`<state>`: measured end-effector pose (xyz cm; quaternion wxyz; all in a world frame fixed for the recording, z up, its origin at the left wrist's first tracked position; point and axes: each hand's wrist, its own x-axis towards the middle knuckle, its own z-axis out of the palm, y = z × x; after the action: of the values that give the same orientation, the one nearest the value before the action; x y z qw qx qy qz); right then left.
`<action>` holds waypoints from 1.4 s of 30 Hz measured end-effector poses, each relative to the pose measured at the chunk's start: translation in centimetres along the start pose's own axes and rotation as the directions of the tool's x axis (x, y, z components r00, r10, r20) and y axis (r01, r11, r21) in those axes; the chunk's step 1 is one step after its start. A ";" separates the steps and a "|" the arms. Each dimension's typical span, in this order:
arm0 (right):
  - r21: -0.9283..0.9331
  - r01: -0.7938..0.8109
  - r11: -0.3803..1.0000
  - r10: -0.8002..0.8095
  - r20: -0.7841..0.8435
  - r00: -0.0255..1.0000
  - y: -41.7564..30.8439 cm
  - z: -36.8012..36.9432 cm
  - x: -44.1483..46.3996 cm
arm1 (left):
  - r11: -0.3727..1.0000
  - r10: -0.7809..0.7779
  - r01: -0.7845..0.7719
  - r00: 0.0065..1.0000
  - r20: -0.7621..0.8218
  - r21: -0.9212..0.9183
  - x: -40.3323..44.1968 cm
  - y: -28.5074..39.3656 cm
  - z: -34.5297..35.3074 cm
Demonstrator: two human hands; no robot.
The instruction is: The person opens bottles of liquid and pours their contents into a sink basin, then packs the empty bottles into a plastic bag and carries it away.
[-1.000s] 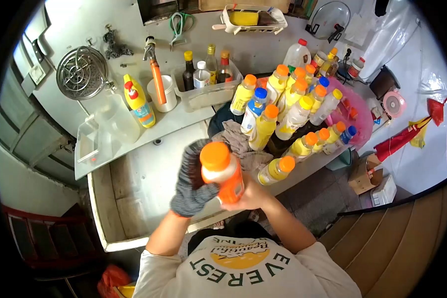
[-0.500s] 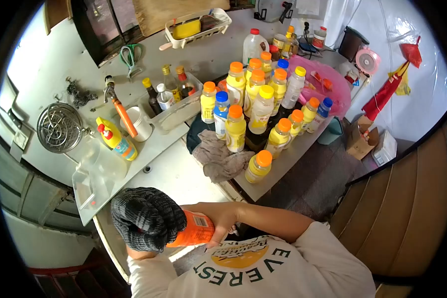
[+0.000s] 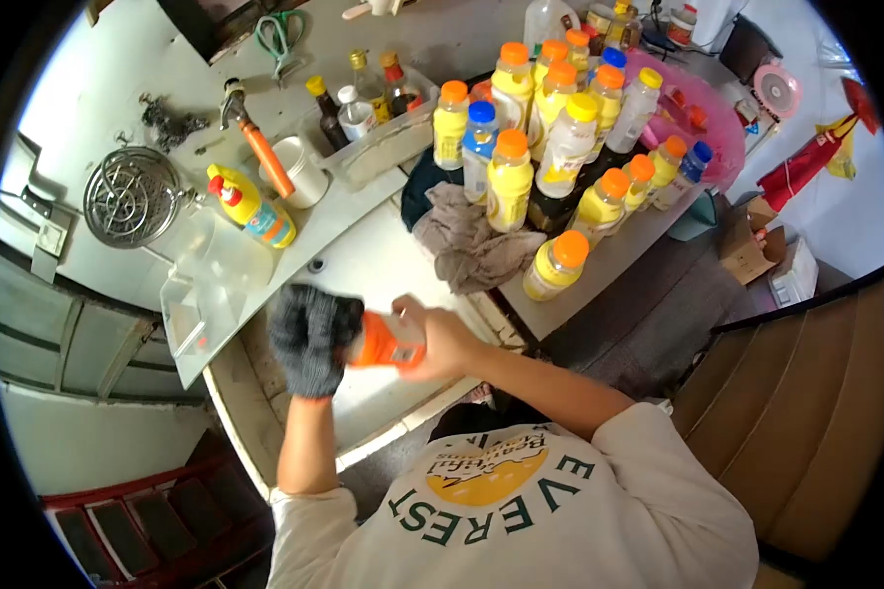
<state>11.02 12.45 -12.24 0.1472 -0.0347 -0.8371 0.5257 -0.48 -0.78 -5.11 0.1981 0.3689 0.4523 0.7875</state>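
Observation:
A bottle with an orange label (image 3: 387,341) lies nearly sideways between my hands above the white sink (image 3: 378,265). My left hand (image 3: 310,339), in a dark grey knitted glove, is closed around its left end and hides it. Around the right end wraps my bare right hand (image 3: 442,340), slightly smeared by motion. A crumpled grey-brown cloth (image 3: 467,240) lies on the counter edge beyond the hands. Behind it stand several bottles with yellow labels, one with an orange cap (image 3: 510,182), along with a blue-labelled bottle (image 3: 478,155).
At the left are a yellow squeeze bottle (image 3: 250,208), a clear plastic tub (image 3: 228,253) and a white cup (image 3: 303,177) below an orange-sleeved tap (image 3: 263,157). A bin of sauce bottles (image 3: 373,152) stands at the back. A pink plastic bag (image 3: 712,108) is at right.
Both hands and the bottle have moved away from my body, out over the sink. The view has shifted, so the counter items sit higher and further right.

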 end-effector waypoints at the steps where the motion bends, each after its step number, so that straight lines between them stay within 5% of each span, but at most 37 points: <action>1: -0.083 -0.047 0.995 0.039 -0.095 0.995 1.0 0.7 0.3 | 0.985 -0.008 0.032 0.991 -0.137 0.170 0.5 -1.2 -0.1; 2: -0.107 -0.077 0.991 0.059 -0.160 0.985 1.9 1.2 0.4 | 0.940 0.008 0.085 0.963 -0.271 0.331 1.1 -2.2 0.3; 5: -0.107 -0.155 0.982 0.131 -0.206 0.970 3.2 2.3 0.3 | 0.952 -0.169 0.239 0.931 -0.325 0.191 2.6 -3.6 0.3; 8: 0.124 -0.164 0.979 0.167 -0.019 0.986 2.5 1.6 0.1 | 0.950 -0.220 0.265 0.943 -0.248 0.164 3.7 -1.0 1.9; 10: 0.549 -0.146 0.823 -0.087 0.376 0.923 0.6 0.4 1.1 | 0.939 -0.300 0.307 0.952 -0.065 0.153 4.0 3.5 2.8; 11: 0.688 -0.237 0.686 -0.245 0.524 0.815 -0.6 -0.3 1.7 | 0.979 -0.179 0.192 0.969 0.173 -0.062 3.8 4.0 2.7; 12: 0.727 -0.216 0.652 -0.367 0.551 0.749 -1.1 0.2 2.1 | 0.976 -0.019 0.118 0.885 0.464 -0.183 4.9 4.6 2.4; 13: 0.763 -0.208 0.612 -0.481 0.567 0.668 -1.9 0.5 2.5 | 0.938 0.142 0.131 0.699 0.701 -0.320 6.0 5.2 2.2; 15: 0.802 -0.047 0.595 -0.604 0.484 0.633 -3.8 0.1 2.6 | 0.927 0.271 0.159 0.340 0.901 -0.339 7.3 6.8 3.2; 16: 0.783 -0.147 0.605 -0.509 0.521 0.685 -4.6 -0.5 2.6 | 0.939 0.226 0.042 0.674 0.703 -0.342 5.4 7.6 4.6; 17: 0.760 -0.254 0.598 -0.406 0.560 0.722 -4.9 -0.7 2.4 | 0.953 0.180 -0.063 0.906 0.384 -0.296 4.1 8.1 5.4; 20: 0.645 -0.056 0.762 -0.334 0.467 0.819 -3.5 0.4 1.3 | 0.985 0.129 -0.068 0.903 0.411 -0.158 3.0 7.8 4.4; 22: 0.567 -0.076 0.820 -0.262 0.490 0.831 -3.8 -0.2 0.7 | 0.967 0.158 -0.088 0.944 0.291 -0.240 1.0 6.5 3.2; 25: 0.391 -0.178 0.903 -0.088 0.574 0.814 -3.6 -0.6 0.7 | 0.998 0.066 -0.062 0.962 0.266 -0.021 -1.1 6.2 2.5; 27: 0.315 -0.098 0.944 -0.088 0.526 0.846 -3.3 -0.3 0.8 | 0.981 0.158 -0.164 0.985 0.069 0.100 -2.0 5.2 2.7; 32: 0.205 -0.075 0.976 -0.039 0.503 0.863 -1.6 1.1 0.8 | 0.970 0.173 -0.177 0.984 0.040 0.166 -2.8 3.8 1.5; 34: 0.148 -0.029 0.989 -0.032 0.393 0.919 -1.1 1.5 0.8 | 0.986 0.150 -0.153 0.988 0.047 0.063 -3.1 3.0 0.0; 37: 0.104 -0.060 0.993 0.020 0.348 0.937 -0.9 1.7 0.6 | 0.962 0.089 -0.073 0.995 -0.049 0.265 -3.5 2.7 -0.4; 38: 0.055 -0.072 0.996 0.051 0.318 0.947 -0.8 1.6 0.5 | 0.987 0.117 -0.116 0.993 -0.004 0.108 -3.1 1.7 -0.8; 42: -0.017 -0.157 0.988 0.156 0.252 0.955 0.0 2.1 0.0 | 0.957 0.094 -0.045 0.983 -0.159 0.286 -2.8 0.2 -0.7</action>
<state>10.46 10.66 -13.13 -0.0026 -0.0331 -0.8429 0.5371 0.78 -3.10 -6.25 0.0763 0.3402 0.5616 0.7504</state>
